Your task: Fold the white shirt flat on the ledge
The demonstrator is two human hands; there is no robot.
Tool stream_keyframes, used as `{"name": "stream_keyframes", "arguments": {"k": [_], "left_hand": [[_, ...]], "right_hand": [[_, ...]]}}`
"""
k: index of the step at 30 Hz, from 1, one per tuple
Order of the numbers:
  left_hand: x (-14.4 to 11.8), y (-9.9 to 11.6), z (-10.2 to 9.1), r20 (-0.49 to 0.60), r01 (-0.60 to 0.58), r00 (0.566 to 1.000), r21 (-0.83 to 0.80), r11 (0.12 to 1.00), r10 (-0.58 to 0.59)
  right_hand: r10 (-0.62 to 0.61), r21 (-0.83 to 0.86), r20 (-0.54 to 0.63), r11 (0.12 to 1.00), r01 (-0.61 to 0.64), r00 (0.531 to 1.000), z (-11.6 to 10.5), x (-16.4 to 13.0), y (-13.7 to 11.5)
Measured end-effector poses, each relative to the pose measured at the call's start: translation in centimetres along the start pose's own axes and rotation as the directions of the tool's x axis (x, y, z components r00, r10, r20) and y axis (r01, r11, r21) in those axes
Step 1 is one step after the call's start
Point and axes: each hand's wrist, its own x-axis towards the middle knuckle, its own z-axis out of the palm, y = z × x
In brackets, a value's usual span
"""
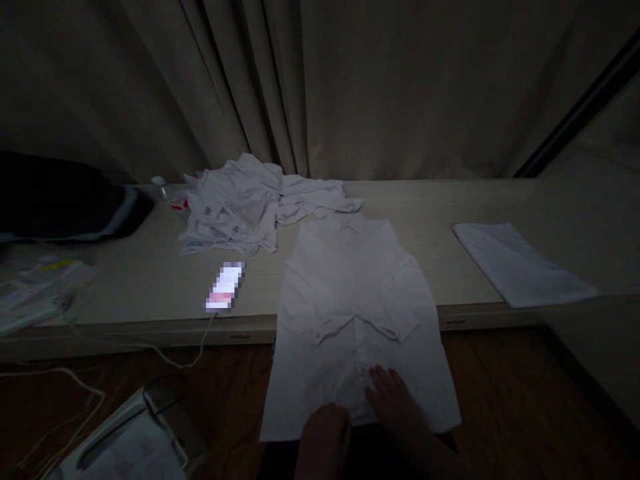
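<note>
I have the right hand on the shirt, fingers stretched out and resting on the cloth just beside the placket. The left hand is at the bottom hem with its fingers curled in; from my view I cannot tell whether they pinch the cloth. The shirt lies front up, collar pointing away, sleeves laid inward over its body. Its upper part rests on the desk, and its lower part comes past the front edge toward the hands. Just beyond the collar, to my left, I see a rumpled pile of white clothes, with a bottle partly hidden against it. Nearer the edge lies a lit phone, a white cable running down from it. Well off to my right sits a flat folded cloth. At my far left I get a dark bundle and some clear plastic. A curtain hangs behind the desk.
</note>
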Motion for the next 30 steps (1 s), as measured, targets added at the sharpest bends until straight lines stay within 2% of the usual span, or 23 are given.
{"name": "stream_keyframes", "arguments": {"k": [4,8,13,19,21,26,30], "left_hand": [[2.3,0.5,3.3,0.049,-0.142,0.989,0.147,0.979,0.136],[3.5,0.4,4.8,0.036,-0.205,0.979,0.204,0.957,0.202],[4.3,0.4,4.6,0.059,-0.228,0.974,0.231,0.946,0.220],[4.3,-0.6,4.0,0.065,-0.187,0.982,0.249,0.950,0.176],[4.1,-1.1,4.1,0.091,-0.189,0.981,0.234,0.954,0.172],[3.6,-1.6,4.4,0.095,-0.225,0.973,0.167,0.960,0.211],[3.4,-1.1,4.5,0.068,-0.287,0.957,0.117,0.951,0.281]], "right_hand": [[0.031,0.112,-0.047,0.993,-0.025,0.998,-1.4,0.0,0.7],[0.155,0.254,-0.127,0.960,-0.119,0.980,-2.4,-0.5,0.7],[0.174,0.373,-0.032,0.916,-0.150,0.984,-2.8,-0.7,0.8],[0.142,0.414,0.080,0.896,-0.162,0.987,-2.4,-0.7,2.0],[0.166,0.432,0.103,0.881,-0.195,0.981,-2.4,-1.0,2.3],[0.277,0.432,0.103,0.853,-0.294,0.955,-2.6,-1.2,1.9],[0.199,0.398,0.060,0.894,-0.206,0.978,-3.0,-0.1,0.4]]}}
